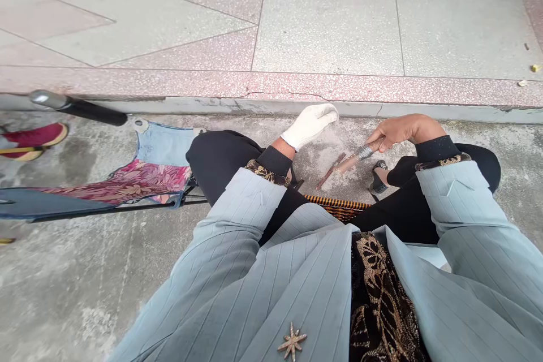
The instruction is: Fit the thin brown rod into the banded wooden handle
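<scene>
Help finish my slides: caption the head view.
A gloved left hand, and a bare right hand holding a brown, silver-wrapped handle above grey ground.

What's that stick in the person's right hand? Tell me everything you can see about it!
The stick looks like brown wood, paler toward its far end. A silvery band, maybe wound wire or tape, wraps it just past the fingers. The bare right hand grips its near end, and it slants toward the bottom left of the picture. A thin reddish-brown strip shows by its far end; I can't tell whether they're joined.
</scene>
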`<state>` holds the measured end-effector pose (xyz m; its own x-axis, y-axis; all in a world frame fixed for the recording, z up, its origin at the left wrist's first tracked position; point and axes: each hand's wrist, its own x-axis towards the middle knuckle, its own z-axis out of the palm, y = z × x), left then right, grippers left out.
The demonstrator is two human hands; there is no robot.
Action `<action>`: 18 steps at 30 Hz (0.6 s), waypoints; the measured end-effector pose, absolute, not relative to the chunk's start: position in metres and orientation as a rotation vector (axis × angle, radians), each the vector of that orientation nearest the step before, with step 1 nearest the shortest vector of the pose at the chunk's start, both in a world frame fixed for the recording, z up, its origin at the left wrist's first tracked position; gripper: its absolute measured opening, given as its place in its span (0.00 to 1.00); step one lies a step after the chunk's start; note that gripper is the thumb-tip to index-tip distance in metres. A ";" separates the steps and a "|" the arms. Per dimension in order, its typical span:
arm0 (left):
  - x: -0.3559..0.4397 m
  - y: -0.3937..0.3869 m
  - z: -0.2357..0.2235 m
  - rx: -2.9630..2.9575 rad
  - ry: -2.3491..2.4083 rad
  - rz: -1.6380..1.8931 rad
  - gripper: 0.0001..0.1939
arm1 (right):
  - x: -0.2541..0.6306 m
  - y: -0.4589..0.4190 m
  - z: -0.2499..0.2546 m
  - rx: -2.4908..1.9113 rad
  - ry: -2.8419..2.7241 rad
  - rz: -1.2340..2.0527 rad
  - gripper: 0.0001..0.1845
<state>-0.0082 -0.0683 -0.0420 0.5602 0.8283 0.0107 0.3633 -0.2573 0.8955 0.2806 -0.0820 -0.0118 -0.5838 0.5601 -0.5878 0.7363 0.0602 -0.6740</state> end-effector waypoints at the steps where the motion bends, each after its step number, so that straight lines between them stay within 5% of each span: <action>1: -0.008 -0.067 -0.043 1.854 0.997 0.634 0.13 | 0.282 -0.085 -0.005 1.316 2.157 -1.565 0.25; 4: -0.003 -0.067 -0.050 1.845 1.009 0.619 0.10 | 0.288 -0.093 0.013 1.403 2.220 -1.770 0.29; 8: 0.008 -0.079 -0.059 1.708 0.776 0.448 0.13 | 0.294 -0.094 0.017 2.110 2.374 -2.141 0.28; 12: 0.011 -0.091 -0.055 1.803 0.629 0.334 0.14 | 0.297 -0.083 -0.001 2.620 2.312 -1.559 0.22; 15: 0.008 -0.091 -0.048 1.893 0.652 0.350 0.15 | 0.294 -0.079 -0.014 2.404 2.182 -1.018 0.22; 18: 0.002 -0.085 -0.043 1.942 0.761 0.450 0.15 | 0.289 -0.079 -0.022 1.962 2.103 -0.992 0.23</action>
<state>0.0024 -0.0854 -0.0426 0.7369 0.6760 -0.0072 0.3194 -0.3387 0.8850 0.2887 -0.0793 -0.0219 -0.1650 0.8572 -0.4879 0.9217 -0.0420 -0.3855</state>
